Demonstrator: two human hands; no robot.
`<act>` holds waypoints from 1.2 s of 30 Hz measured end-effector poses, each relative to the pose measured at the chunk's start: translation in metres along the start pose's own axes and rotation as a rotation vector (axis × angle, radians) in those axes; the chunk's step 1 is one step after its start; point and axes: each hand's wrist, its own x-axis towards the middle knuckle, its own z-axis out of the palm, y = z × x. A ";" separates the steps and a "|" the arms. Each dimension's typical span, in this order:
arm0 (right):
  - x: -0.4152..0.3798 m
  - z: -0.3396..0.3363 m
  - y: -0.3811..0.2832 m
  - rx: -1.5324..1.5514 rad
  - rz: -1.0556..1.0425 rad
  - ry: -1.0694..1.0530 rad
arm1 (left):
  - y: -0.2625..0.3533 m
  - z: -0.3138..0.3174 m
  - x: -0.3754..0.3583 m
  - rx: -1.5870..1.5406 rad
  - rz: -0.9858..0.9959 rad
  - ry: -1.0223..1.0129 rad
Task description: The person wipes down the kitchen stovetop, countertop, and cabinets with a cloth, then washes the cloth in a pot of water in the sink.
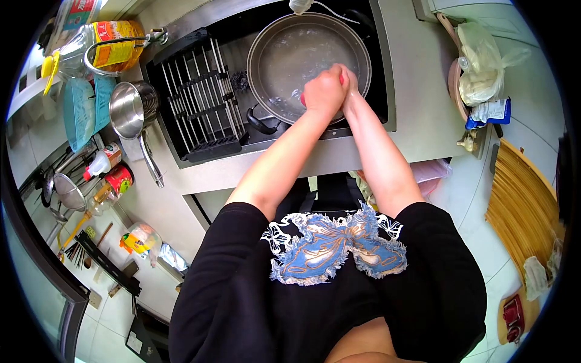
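A large round metal pan (261,37) with clear, rippling water stands in the dark sink (382,103). Over the pan's right side, my left hand (324,92) and my right hand (351,83) are pressed together with curled fingers. Small bits of something red show between and beside the fingers; its kind is hidden. The wrists cross the near rim of the pan. Near my left forearm, a black handle (261,124) sticks out from the pan. The white tap head (301,6) is above the far rim.
A black-and-silver draining rack (203,97) spans the sink's left part. Left of it are a steel saucepan (128,109), a blue basket (78,112) and a large oil bottle (115,48). On the right are a plastic bag (481,69) and a blue packet (493,112).
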 end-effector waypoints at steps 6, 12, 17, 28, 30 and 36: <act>-0.024 0.045 -0.041 -0.183 -0.183 0.215 | -0.053 -0.011 0.019 0.008 -0.231 0.158; 0.010 0.008 -0.030 -1.150 -0.554 0.132 | -0.103 -0.007 0.014 0.172 -0.100 0.107; 0.031 -0.010 0.017 -1.500 -0.623 0.143 | -0.101 0.004 0.017 0.341 -0.060 -0.263; -0.014 0.052 -0.030 -0.006 -0.016 -0.077 | -0.051 0.008 0.005 -0.201 0.075 -0.114; -0.025 0.051 -0.039 -0.068 0.097 -0.143 | -0.030 -0.010 -0.013 -0.239 0.094 -0.164; 0.007 -0.007 -0.017 0.115 0.199 -0.302 | 0.002 -0.020 -0.038 -0.247 0.120 -0.051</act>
